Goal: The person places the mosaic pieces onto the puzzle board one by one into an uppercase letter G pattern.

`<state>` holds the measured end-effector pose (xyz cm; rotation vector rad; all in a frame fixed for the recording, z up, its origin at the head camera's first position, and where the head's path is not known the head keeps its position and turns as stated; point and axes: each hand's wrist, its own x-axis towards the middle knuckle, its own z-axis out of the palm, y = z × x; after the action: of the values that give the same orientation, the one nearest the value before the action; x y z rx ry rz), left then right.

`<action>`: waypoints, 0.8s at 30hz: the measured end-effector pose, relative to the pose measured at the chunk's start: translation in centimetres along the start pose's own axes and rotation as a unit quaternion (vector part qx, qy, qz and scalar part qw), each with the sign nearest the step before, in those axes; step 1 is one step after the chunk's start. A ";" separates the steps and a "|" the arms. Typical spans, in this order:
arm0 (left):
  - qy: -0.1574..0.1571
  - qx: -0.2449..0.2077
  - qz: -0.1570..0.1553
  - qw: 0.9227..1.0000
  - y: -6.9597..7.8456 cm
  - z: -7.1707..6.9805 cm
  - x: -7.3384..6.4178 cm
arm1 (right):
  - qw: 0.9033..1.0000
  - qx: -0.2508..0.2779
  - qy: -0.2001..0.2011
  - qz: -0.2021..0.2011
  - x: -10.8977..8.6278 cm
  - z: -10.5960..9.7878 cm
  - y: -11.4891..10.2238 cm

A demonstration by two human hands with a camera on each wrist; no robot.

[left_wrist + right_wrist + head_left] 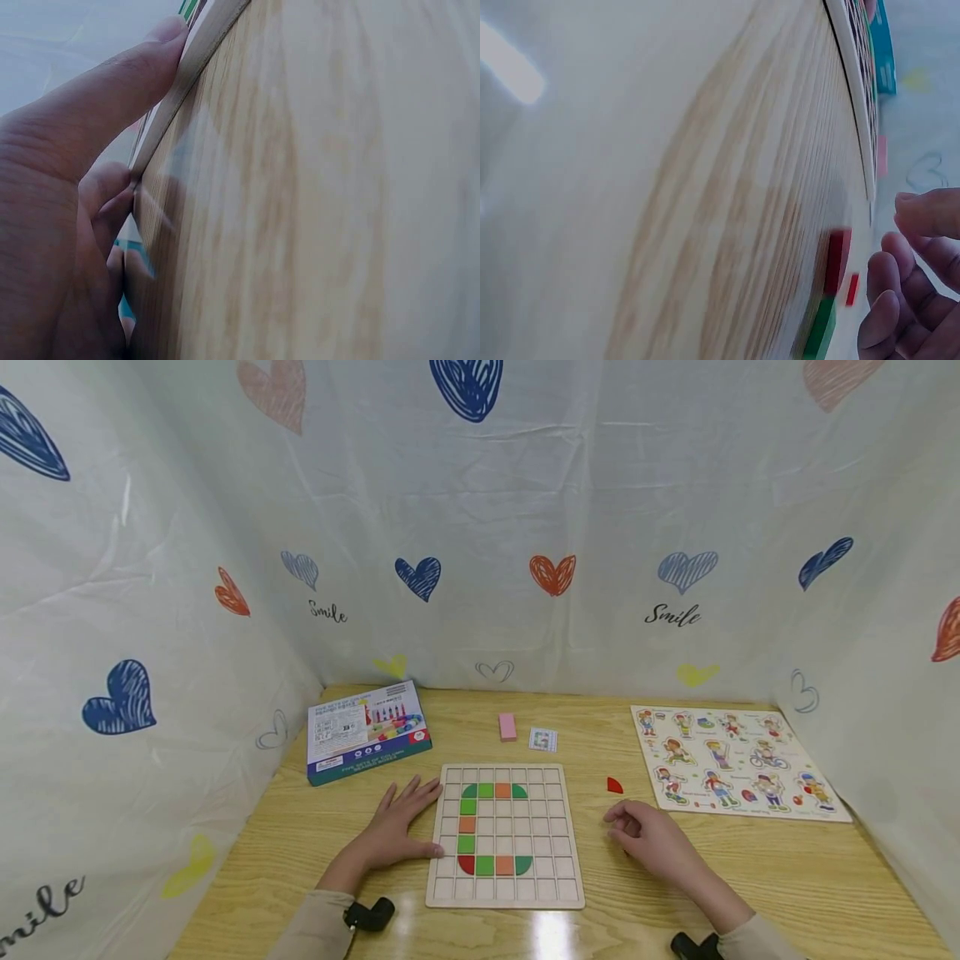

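A square wooden grid board [551, 881] lies on the table, with green, orange and red tiles set in a C shape in its cells. My left hand [393, 829] rests at the board's left side, fingers extended, its thumb [146, 71] touching the edge. To the right of the board, my right hand [654, 841] hovers close over the table with loosely bent fingers and nothing between them. Just beyond it lies a red quarter-round tile [615, 786]. In the right wrist view, a red block [838, 262] and a green block [821, 330] lie near the fingertips.
A flat game box [367, 735] lies at the back left. Behind the board are a pink block [507, 727] and a small printed card [543, 740]. A picture puzzle board [697, 777] with cartoon figures lies at the right, and a heart-printed curtain [480, 635] surrounds the table.
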<state>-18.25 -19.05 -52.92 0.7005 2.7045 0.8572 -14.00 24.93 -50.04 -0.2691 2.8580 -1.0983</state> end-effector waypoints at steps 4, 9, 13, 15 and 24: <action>0.001 -0.001 -0.001 1.000 0.0 0.0 -0.1 | 1.000 -0.016 0.017 -0.004 -0.8 -1.2 1.3; 0.001 -0.002 -0.001 1.000 0.0 0.1 -0.1 | 0.999 -0.041 0.034 -0.005 -1.6 -2.2 2.6; 0.000 0.000 -0.001 1.000 0.0 0.0 -0.1 | 0.998 -0.054 0.024 0.009 -2.1 -2.7 3.5; 0.000 0.000 -0.001 1.000 0.0 0.0 0.0 | 0.998 -0.054 0.013 0.020 -2.3 -2.9 3.8; 0.000 -0.001 -0.002 1.000 0.0 0.0 -0.1 | 0.997 -0.039 -0.034 0.061 -2.4 -3.1 4.2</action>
<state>-18.17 -19.11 -52.90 0.6951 2.7030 0.8600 -12.61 30.50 -50.57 -0.1305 2.8189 -0.9394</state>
